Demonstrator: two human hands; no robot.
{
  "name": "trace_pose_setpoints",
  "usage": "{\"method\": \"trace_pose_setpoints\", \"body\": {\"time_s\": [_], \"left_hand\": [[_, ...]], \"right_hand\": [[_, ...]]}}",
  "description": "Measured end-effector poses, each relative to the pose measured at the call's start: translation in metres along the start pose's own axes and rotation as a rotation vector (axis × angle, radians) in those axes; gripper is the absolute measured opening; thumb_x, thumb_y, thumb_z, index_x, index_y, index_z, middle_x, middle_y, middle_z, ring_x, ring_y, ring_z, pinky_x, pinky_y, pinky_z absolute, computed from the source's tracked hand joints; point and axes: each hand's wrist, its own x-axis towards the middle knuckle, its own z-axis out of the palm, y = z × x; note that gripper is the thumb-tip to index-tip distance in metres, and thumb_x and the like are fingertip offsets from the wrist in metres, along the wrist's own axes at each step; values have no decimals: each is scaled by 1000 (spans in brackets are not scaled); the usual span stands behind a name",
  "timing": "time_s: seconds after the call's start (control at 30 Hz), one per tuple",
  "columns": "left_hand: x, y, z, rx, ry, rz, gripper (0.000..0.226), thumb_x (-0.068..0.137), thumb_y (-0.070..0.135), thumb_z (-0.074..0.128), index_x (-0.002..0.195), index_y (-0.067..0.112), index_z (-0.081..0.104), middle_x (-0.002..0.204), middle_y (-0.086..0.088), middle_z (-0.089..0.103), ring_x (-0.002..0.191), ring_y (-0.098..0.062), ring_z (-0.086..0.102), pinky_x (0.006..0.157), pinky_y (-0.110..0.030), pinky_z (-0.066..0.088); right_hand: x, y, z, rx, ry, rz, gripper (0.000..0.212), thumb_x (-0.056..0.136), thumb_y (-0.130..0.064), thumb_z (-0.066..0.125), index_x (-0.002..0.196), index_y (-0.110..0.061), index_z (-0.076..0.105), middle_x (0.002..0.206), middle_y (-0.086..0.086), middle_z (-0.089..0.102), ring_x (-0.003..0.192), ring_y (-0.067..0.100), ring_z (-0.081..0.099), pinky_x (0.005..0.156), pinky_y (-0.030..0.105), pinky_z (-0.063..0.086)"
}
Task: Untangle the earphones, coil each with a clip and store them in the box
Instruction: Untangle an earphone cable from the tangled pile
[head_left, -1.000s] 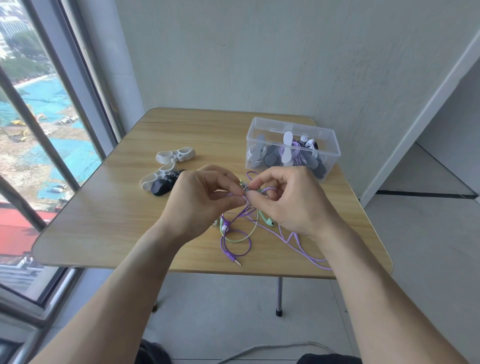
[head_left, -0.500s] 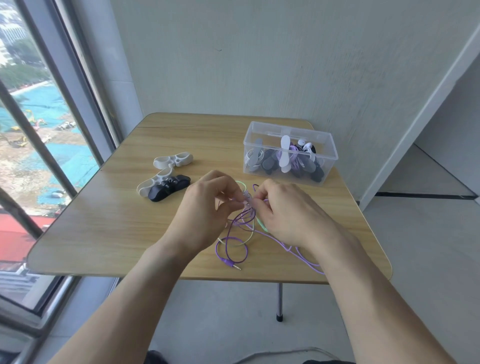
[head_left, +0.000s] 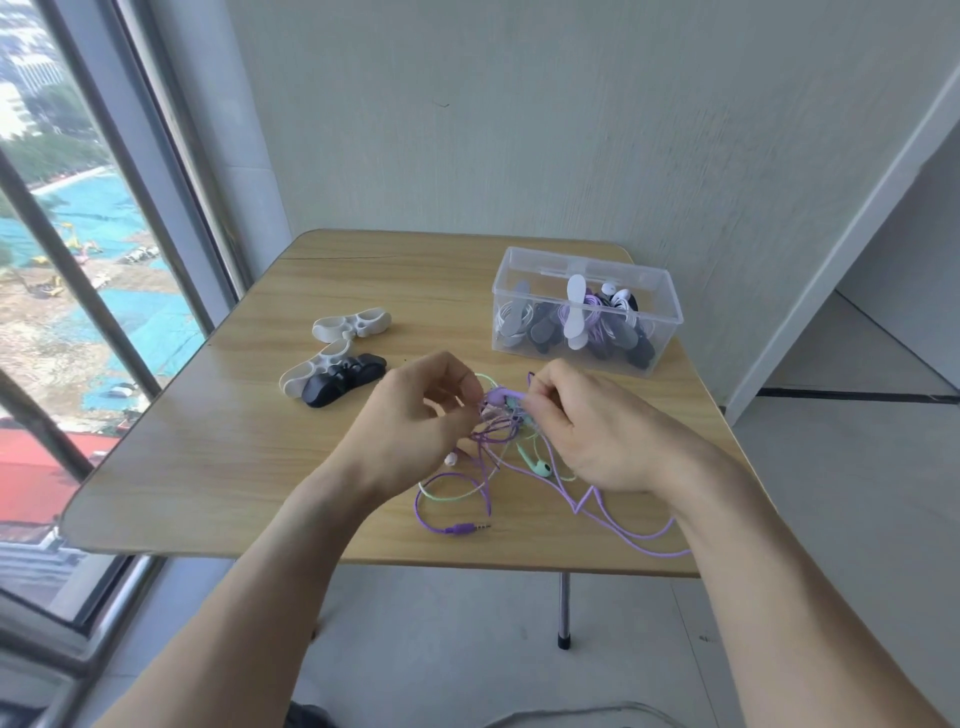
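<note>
Head view | spare clips (head_left: 337, 364) lie left | left hand (head_left: 415, 421) pinches the purple-and-green earphone tangle (head_left: 498, 431) | right hand (head_left: 587, 431) pinches it too, now lowered nearer the table (head_left: 208, 467), knot unsolved | box (head_left: 587, 312) holds coiled sets far right

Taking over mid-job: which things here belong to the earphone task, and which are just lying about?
Job:
left hand and right hand, both pinching the tangled earphones
purple plug
white clips
black clip
clear box, already holding coiled sets

Lying about:
table
grey cable on the floor
</note>
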Motion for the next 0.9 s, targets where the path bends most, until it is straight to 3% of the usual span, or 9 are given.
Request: {"method": "trace_pose_setpoints", "body": {"time_s": [0.07, 0.2, 0.37, 0.57, 0.63, 0.7, 0.73, 0.8, 0.9], "left_hand": [[-1, 2, 1, -98, -11, -33, 10, 79, 24, 66, 85, 17, 68, 80, -1, 69, 66, -10, 58, 61, -22, 47], [0, -1, 6, 15, 67, 65, 9, 92, 31, 70, 95, 23, 74, 84, 10, 73, 79, -7, 65, 71, -24, 52], [0, 2, 0, -105, 86, 50, 12, 88, 28, 74, 92, 18, 79, 76, 9, 75, 67, 0, 63, 65, -15, 48], [3, -3, -8, -416, 59, -210, 12, 90, 14, 71, 84, 17, 81, 78, -15, 73, 70, -23, 56, 70, -35, 44], [5, -8, -5, -364, 119, -216, 12, 88, 12, 71, 83, 18, 80, 75, -6, 70, 69, -18, 55, 64, -26, 45], [2, -1, -4, -133, 149, -82, 20, 84, 9, 70, 97, 24, 76, 88, 8, 71, 78, -6, 62, 65, -12, 45], [1, 0, -3, -93, 120, -11, 29, 83, 7, 67, 106, 24, 74, 97, 10, 72, 90, -3, 65, 71, -10, 46], [-1, 4, -4, -259, -27, 11, 35, 87, 0, 61, 116, 16, 70, 106, -2, 75, 101, -13, 68, 81, -19, 53], [-3, 4, -5, -303, -153, -4, 30, 86, 16, 63, 116, 17, 67, 93, -16, 73, 83, -24, 66, 80, -37, 54]], "right_hand": [[1, 2, 0, 14, 24, -31, 23, 105, -33, 41, 84, -25, 44, 73, -11, 52, 63, 4, 45, 58, 22, 33], [2, 1, 0, 92, 53, -92, 21, 105, -30, 45, 85, -24, 47, 70, -11, 52, 59, 2, 46, 58, 19, 34], [8, 1, 9, 329, 82, -59, 23, 106, -30, 40, 86, -23, 48, 67, -11, 50, 57, 5, 43, 62, 24, 35], [15, -3, 18, 624, 137, -41, 28, 108, -24, 41, 81, -17, 45, 69, -4, 44, 52, 6, 32, 54, 22, 28], [15, -7, 20, 700, 174, -78, 27, 107, -22, 44, 82, -16, 49, 67, -3, 43, 55, 8, 30, 53, 22, 27], [16, -10, 23, 709, 212, -90, 22, 105, -21, 49, 84, -15, 53, 60, -12, 44, 55, 7, 33, 52, 20, 28], [17, -11, 25, 708, 222, -91, 20, 104, -22, 51, 86, -15, 55, 59, -13, 46, 56, 8, 35, 54, 22, 30], [18, -13, 28, 755, 228, -94, 15, 102, -25, 56, 91, -15, 58, 66, -4, 50, 62, 16, 37, 59, 31, 31], [18, -15, 21, 852, 272, -64, 12, 102, -26, 57, 102, -14, 58, 63, -3, 48, 62, 16, 40, 59, 32, 35]]}}
